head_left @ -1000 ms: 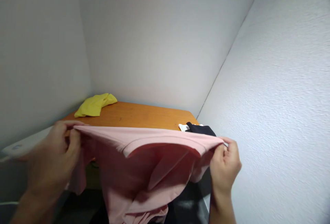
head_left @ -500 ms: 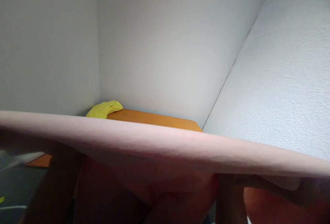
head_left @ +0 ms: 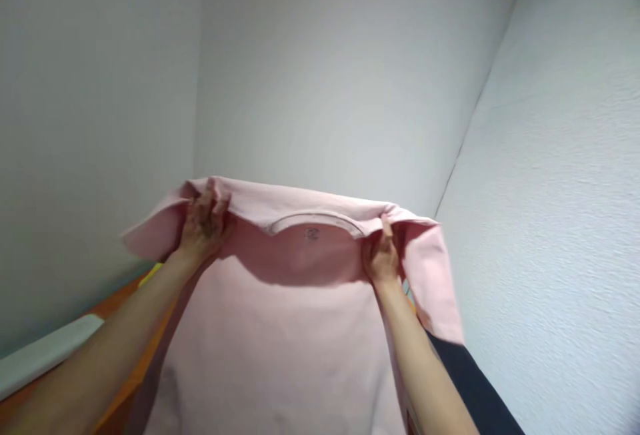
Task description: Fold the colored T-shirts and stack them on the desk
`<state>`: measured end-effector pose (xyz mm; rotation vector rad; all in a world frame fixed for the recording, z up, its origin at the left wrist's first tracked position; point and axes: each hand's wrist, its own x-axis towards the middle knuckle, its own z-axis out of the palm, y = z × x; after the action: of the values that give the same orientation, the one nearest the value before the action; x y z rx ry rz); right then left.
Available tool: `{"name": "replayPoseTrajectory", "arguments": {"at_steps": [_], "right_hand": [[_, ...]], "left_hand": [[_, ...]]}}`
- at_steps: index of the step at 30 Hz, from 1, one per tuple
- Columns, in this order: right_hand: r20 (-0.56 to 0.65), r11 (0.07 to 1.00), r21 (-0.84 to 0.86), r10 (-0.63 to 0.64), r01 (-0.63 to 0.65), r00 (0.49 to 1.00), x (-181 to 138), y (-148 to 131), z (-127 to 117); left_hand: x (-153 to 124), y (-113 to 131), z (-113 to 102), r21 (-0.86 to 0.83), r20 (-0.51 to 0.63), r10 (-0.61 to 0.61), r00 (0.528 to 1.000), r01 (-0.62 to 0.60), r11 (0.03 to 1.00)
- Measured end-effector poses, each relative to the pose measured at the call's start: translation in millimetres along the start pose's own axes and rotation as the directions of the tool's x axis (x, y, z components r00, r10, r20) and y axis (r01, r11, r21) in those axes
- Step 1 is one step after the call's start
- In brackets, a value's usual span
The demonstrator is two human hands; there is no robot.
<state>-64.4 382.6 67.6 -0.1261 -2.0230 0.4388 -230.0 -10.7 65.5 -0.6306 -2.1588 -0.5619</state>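
A pink T-shirt [head_left: 295,335] hangs spread out in front of me, its neckline uppermost with a small dark print inside the collar. My left hand [head_left: 204,225] grips the shirt near its left shoulder, and the sleeve on that side sticks outward. At the opposite shoulder, my right hand [head_left: 383,255] is closed on the fabric, with the right sleeve drooping beyond it. Both arms reach forward and up. The lower part of the shirt runs out of the bottom of the view.
Behind the shirt rise white walls [head_left: 320,88] that meet in a corner at the left. An orange-brown wooden surface [head_left: 120,298] shows at lower left, with a white long object [head_left: 55,348] on it. A dark flat surface [head_left: 470,375] lies at lower right.
The shirt was a blurred band close to the camera, covering the lower view. Now it is farther away and hangs open, with both hands visible at the shoulders. The view has tilted upward.
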Motion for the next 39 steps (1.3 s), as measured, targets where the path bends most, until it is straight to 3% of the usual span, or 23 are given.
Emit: {"name": "replayPoseTrajectory", "arguments": {"at_steps": [2, 3, 5, 8, 11, 19, 28, 39], "right_hand": [[0.26, 0.96, -0.278, 0.101, -0.026, 0.96, -8.3, 12.9, 41.7], [0.413, 0.915, -0.404, 0.183, -0.001, 0.892, -17.6, 19.6, 62.4], [0.575, 0.884, -0.467, 0.275, 0.033, 0.771, -43.3, 34.2, 99.0], [0.674, 0.872, -0.489, 0.363, 0.02, 0.644, -83.1, 59.7, 135.6], [0.694, 0.85, -0.528, 0.434, -0.005, 0.575, -104.6, 87.3, 152.5], [0.642, 0.793, -0.608, 0.521, -0.04, 0.563, -102.6, 131.9, 172.1], [0.656, 0.794, -0.607, 0.528, -0.04, 0.539, -105.4, 141.8, 180.5], [0.656, 0.809, -0.585, 0.511, -0.054, 0.555, -107.0, 146.3, 181.9]], "left_hand": [[-4.2, -0.9, 42.4, 0.041, 0.103, 0.013, 0.995, -0.017, 0.999], [-11.9, -0.6, 65.4, 0.06, 0.173, 0.006, 0.985, -0.017, 0.998], [-36.2, -0.7, 110.3, 0.11, 0.35, -0.056, 0.935, 0.018, 0.994], [-78.1, -7.4, 163.1, 0.157, 0.543, -0.136, 0.829, 0.059, 0.986], [-101.7, -22.0, 193.4, 0.217, 0.625, -0.224, 0.748, 0.109, 0.97], [-91.1, -51.7, 225.0, 0.231, 0.668, -0.244, 0.703, 0.116, 0.966], [-92.3, -54.6, 233.4, 0.224, 0.679, -0.245, 0.692, 0.122, 0.967], [-94.4, -64.2, 243.3, 0.224, 0.688, -0.228, 0.689, 0.098, 0.97]]}}
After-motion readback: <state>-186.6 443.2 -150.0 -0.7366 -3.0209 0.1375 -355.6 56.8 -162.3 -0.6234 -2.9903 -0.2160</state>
